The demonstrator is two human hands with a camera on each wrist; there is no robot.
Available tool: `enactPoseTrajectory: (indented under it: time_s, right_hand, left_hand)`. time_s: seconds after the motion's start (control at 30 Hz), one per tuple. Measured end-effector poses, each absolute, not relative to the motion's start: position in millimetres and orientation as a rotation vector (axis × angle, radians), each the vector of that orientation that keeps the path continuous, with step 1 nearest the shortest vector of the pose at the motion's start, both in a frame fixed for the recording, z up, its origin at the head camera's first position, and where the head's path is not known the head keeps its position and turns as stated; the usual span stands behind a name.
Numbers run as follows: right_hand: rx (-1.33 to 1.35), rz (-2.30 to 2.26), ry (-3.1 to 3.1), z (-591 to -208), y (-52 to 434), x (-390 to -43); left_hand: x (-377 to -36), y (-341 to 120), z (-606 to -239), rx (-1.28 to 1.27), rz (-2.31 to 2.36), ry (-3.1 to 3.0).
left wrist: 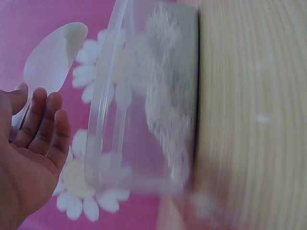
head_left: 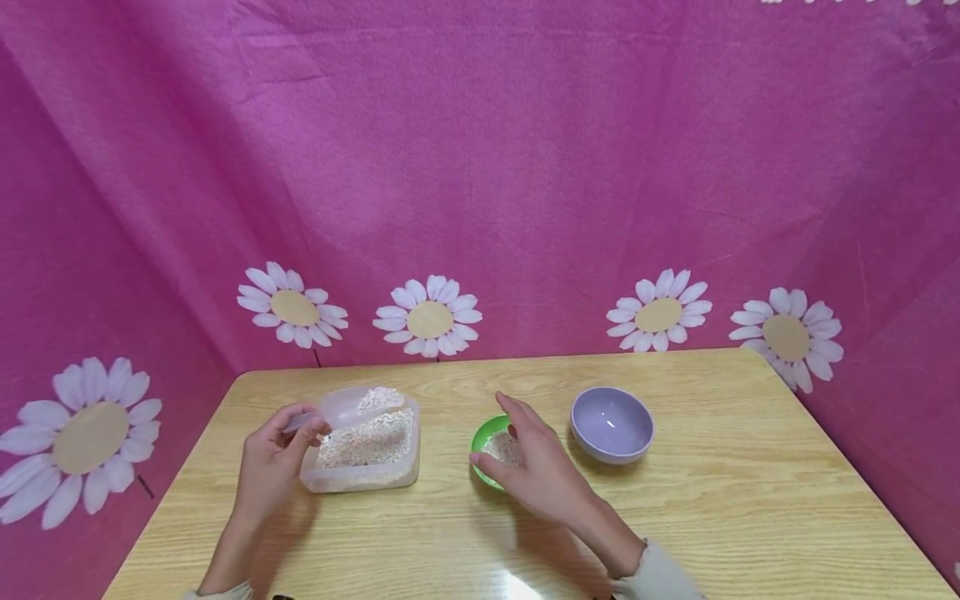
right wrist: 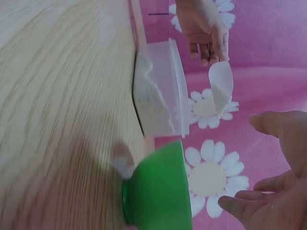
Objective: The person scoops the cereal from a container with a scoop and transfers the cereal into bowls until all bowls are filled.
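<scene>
My left hand [head_left: 272, 457] pinches the handle of a translucent white scoop [head_left: 342, 408], which carries pale oat-like flakes at its front end. The scoop is held just above a clear plastic container [head_left: 362, 482], part-filled with the same flakes [head_left: 375, 442]. In the right wrist view the scoop [right wrist: 220, 81] is apart from the container's rim. My right hand [head_left: 546, 473] hovers over and beside a small green bowl [head_left: 482, 432], its fingers spread and holding nothing. Flakes show inside that bowl, partly hidden by the hand. The right wrist view shows a gap between the fingers and the bowl's rim.
A purple bowl [head_left: 611, 427] stands on the wooden table [head_left: 720, 500], to the right of the green one. Behind the table hangs a pink cloth [head_left: 480, 167] printed with white daisies.
</scene>
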State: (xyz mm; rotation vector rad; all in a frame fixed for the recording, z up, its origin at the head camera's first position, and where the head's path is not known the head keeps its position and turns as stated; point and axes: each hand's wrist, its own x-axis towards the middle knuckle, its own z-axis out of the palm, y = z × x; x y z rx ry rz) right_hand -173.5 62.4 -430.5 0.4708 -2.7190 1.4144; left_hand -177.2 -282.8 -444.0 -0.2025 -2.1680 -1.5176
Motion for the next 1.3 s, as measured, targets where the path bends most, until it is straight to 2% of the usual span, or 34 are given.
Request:
enactPoseTrajectory:
  time_s: [0.67,1.3]
  right_hand:
    - [0.362,1.147,-2.671,-443.0,152.8,-174.8]
    - [0.269,0.996,-2.604,-452.3,200.7,-177.6]
  left_hand:
    - [-210.4,-176.8,-445.1,-0.409,-1.617,-2.246]
    - [-223.0,-87.8,-442.4,-0.478,-1.67,-2.359]
